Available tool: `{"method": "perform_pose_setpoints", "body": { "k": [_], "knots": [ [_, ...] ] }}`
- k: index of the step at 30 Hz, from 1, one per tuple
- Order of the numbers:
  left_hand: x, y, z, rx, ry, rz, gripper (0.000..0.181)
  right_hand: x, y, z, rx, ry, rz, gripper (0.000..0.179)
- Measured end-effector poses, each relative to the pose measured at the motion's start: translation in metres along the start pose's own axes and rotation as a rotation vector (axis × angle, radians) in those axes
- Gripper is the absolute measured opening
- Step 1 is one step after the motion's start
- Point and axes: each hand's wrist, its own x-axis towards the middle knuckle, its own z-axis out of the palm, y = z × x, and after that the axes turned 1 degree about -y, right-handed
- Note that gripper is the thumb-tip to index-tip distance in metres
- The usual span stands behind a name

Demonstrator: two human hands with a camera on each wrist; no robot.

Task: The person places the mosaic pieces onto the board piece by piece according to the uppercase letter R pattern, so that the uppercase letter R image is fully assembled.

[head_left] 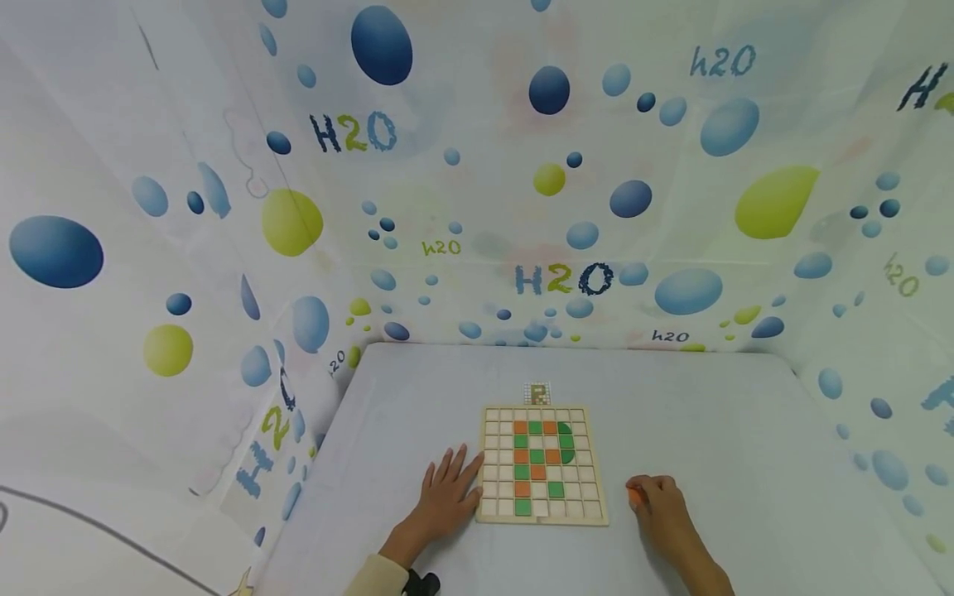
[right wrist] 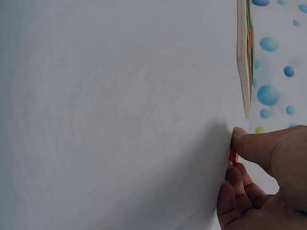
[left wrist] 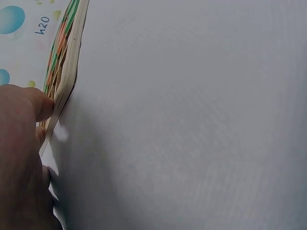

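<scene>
A square wooden grid board (head_left: 580, 488) lies on the table, with green and orange tiles (head_left: 522, 456) among its pale squares in a shape like the letter R. My left hand (head_left: 445, 497) lies spread at the board's left side, its fingertips touching the frame; the left wrist view shows the thumb (left wrist: 42, 106) against the board's edge. To the right of the board, apart from it, my right hand (head_left: 663, 509) pinches a small orange tile (right wrist: 233, 156) between thumb and fingers. Most of that tile is hidden by the fingers.
Just behind the board lies a small pattern card (head_left: 538, 392) with a gridded figure. The table (head_left: 715, 430) has a white cover. A curtain (head_left: 477, 199) printed with bubbles and "H2O" hangs behind and at both sides.
</scene>
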Motion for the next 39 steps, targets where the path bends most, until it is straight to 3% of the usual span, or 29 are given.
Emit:
{"method": "perform_pose_setpoints", "body": {
  "k": [8, 19, 26, 39],
  "knots": [
    [0.004, -0.006, 0.007, 0.016, 0.013, -0.011, 0.058, -0.004, -0.020, 0.010, 0.026, -0.041, 0.000, 0.021],
    [0.002, -0.004, 0.004, 0.008, 0.002, -0.017, 0.058, -0.009, -0.041, 0.021, 0.026, -0.018, -0.013, 0.023],
    [0.002, -0.004, 0.005, 0.004, 0.006, -0.012, 0.057, -0.013, -0.059, 0.039, 0.024, -0.061, -0.097, 0.018],
    [0.004, -0.009, 0.009, 0.022, 0.016, 0.000, 0.058, -0.012, -0.065, 0.042, 0.110, -0.005, -0.218, 0.026]
  ]
}}
